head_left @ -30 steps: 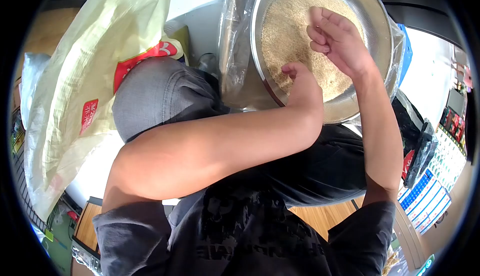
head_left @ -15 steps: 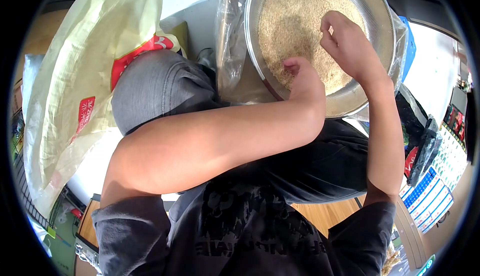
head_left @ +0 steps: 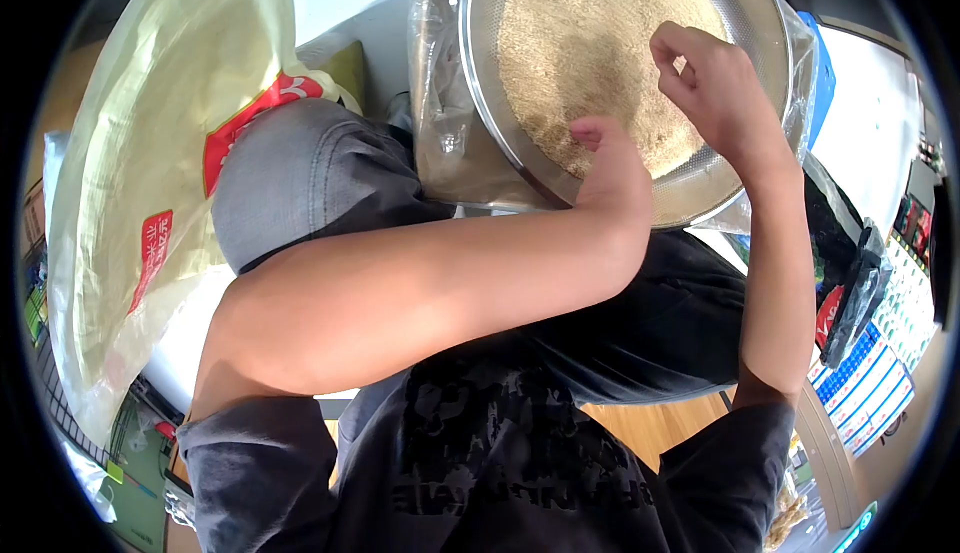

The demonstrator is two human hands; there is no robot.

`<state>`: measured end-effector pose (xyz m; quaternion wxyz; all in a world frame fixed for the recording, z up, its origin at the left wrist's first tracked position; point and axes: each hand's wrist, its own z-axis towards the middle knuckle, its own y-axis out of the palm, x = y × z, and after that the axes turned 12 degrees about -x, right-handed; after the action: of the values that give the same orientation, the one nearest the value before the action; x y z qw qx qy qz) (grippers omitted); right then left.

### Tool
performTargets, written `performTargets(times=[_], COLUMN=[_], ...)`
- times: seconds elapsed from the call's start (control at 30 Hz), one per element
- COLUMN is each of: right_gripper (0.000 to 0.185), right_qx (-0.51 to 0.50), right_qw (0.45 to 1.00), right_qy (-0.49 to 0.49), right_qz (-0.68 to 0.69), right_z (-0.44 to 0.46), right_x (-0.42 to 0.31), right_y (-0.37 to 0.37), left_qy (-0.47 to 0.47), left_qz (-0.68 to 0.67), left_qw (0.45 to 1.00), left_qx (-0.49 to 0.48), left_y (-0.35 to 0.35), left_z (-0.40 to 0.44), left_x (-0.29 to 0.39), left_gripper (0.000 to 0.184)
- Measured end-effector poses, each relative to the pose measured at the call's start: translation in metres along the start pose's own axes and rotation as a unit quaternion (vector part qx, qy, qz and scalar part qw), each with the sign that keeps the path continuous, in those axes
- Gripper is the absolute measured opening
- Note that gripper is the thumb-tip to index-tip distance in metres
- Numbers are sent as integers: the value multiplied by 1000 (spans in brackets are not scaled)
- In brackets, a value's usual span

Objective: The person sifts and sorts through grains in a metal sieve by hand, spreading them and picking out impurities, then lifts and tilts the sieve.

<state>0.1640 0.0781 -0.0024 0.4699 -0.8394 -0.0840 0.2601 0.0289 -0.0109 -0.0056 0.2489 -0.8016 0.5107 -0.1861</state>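
Observation:
A round metal sieve holds a wide layer of pale brown grain. Over its right part is my right hand, its thumb and index finger curled together in a pinch; anything between the fingertips is too small to make out. My left hand hangs over the near edge of the grain, bent at the wrist, with a few curled fingertips showing and the rest hidden behind the hand. A shadow falls on the grain between both hands.
Clear plastic lies under and beside the sieve. On the left stands a large pale yellow sack with red labels, beside my knee. A dark plastic bag is at the right, near a blue and white printed sheet.
The sieve has shifted slightly left in view. My right hand has moved right and down, and its fingers have closed from a looser curl into a pinch. My left hand stays nearly in place.

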Motion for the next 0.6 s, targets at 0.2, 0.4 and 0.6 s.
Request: performTargets(times=[0.2,0.4,0.6], right_gripper=[13,15,14], right_qx=[57,44,24], right_qw=[997,995,963], right_qy=[-44,-5,130], right_qz=[6,94,234], right_z=[-9,-34,-83], right_x=[12,22,49], right_y=[1,-9,-33], left_qy=[-14,-35,-3], left_qz=[-19,-64,-33], left_qw=[1000,997,999], left_qx=[4,35,10], left_y=[1,2,-3], left_z=[-2,1,-8], left_x=[0,4,-4], left_gripper=[43,39,41])
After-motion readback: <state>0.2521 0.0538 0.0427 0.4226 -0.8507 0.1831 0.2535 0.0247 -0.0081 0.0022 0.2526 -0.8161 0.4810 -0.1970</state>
